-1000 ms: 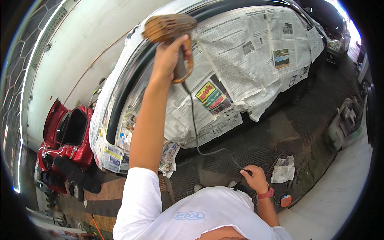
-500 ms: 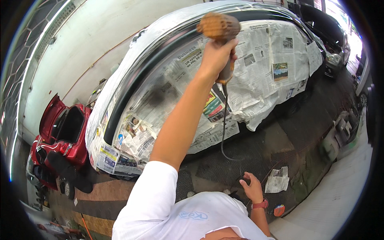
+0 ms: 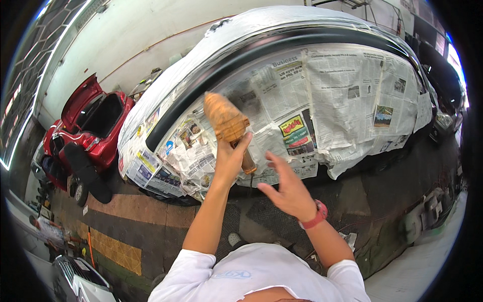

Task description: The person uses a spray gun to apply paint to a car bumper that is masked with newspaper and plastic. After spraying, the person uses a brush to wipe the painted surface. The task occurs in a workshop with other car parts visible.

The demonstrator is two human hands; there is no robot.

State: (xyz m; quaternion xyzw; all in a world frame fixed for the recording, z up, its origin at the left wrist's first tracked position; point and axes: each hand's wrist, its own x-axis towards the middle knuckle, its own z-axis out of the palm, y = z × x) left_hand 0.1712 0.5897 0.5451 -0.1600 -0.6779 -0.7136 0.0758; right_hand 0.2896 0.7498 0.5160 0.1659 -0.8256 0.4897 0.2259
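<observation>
My left hand (image 3: 230, 163) is wrapped round the handle of a dusty orange heat gun (image 3: 226, 121), its body tilted up and to the left. A dark cord leaves the bottom of the handle. My right hand (image 3: 289, 191), with a red watch at the wrist, is raised just right of the handle, thumb and fingers apart, holding nothing. Beyond both hands stands a car (image 3: 251, 22) masked in white sheeting. Newspaper sheets (image 3: 342, 85) cover its side, and a dark curved strip (image 3: 201, 83) of the frame shows bare. A sooty grey smudge marks the paper behind the heat gun.
At the left is a red car (image 3: 113, 110) with its rear lid raised. A dark car (image 3: 443, 75) stands far right with its bonnet up. Dark mats (image 3: 266, 216) lie on the floor. At lower left are a light-coloured car (image 3: 83, 277) and a person (image 3: 48, 229).
My left hand has brought the heat gun down and left from the curved strip, its body now tilted leftward. My right hand has risen from my side toward the handle. The view has shifted.
</observation>
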